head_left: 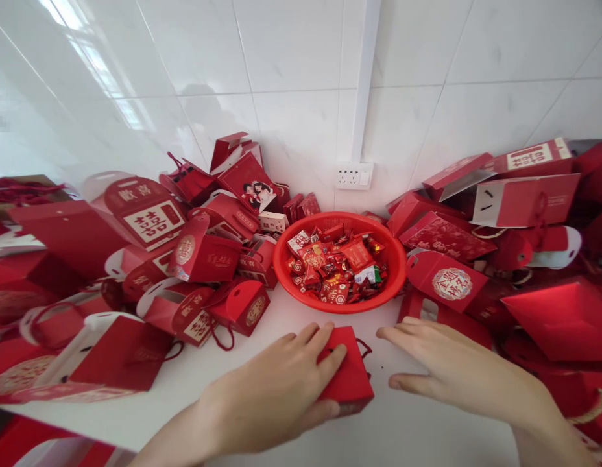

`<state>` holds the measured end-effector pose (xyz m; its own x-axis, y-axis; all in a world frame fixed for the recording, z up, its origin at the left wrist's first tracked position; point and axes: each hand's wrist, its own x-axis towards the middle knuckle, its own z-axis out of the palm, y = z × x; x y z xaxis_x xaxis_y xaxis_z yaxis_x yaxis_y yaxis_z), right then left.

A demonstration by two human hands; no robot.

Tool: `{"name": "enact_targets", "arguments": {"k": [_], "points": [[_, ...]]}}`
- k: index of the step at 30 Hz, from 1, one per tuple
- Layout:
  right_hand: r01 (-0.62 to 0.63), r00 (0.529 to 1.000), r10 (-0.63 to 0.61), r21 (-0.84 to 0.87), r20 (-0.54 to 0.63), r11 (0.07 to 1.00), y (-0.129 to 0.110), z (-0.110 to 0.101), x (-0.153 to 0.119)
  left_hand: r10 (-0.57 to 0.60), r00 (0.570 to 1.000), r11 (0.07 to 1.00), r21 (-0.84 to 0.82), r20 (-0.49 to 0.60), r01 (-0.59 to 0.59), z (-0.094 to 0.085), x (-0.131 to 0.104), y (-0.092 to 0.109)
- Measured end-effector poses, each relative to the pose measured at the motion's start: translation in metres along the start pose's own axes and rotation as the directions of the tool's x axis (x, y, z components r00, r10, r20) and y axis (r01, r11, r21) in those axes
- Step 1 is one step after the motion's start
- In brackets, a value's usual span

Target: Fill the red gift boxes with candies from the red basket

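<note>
My left hand (286, 383) lies over a small red gift box (347, 373) on the white table, its fingers across the top and its thumb along the near side. A dark red cord loop sticks out at the box's right edge. To the right of the box, my right hand (437, 360) hovers with thumb and fingers apart, touching nothing. Just beyond both hands stands a red plastic basket (281, 280) filled with wrapped candies (333, 263), mostly red and gold.
Red gift boxes (204, 256) with cord handles are piled on the left, and more red boxes (451, 285) crowd the right beside my right forearm. A tiled wall (296, 130) with a power socket (353, 176) rises behind the basket.
</note>
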<state>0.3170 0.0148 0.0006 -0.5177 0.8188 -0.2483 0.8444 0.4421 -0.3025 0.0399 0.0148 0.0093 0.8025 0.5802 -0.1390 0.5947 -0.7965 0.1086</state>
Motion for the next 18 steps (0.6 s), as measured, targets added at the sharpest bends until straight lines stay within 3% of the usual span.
{"name": "enact_targets", "arguments": {"k": [4, 11, 18], "points": [[-0.020, 1.000, 0.020, 0.023, 0.008, 1.000, 0.003, 0.000, 0.003, -0.075, 0.997, 0.994, -0.079, -0.006, 0.074, -0.002, 0.003, -0.008], [-0.019, 0.992, -0.002, 0.172, 0.123, 0.985, -0.004, 0.002, 0.014, 0.065, 0.998, 0.982, -0.178, 0.022, -0.060, 0.019, 0.039, -0.008], [-0.029, 0.992, 0.006, 0.184, 0.125, 0.983, -0.002, 0.006, 0.018, 0.060, 0.995, 0.980, -0.196, 0.082, -0.043, 0.020, 0.045, -0.013]]}}
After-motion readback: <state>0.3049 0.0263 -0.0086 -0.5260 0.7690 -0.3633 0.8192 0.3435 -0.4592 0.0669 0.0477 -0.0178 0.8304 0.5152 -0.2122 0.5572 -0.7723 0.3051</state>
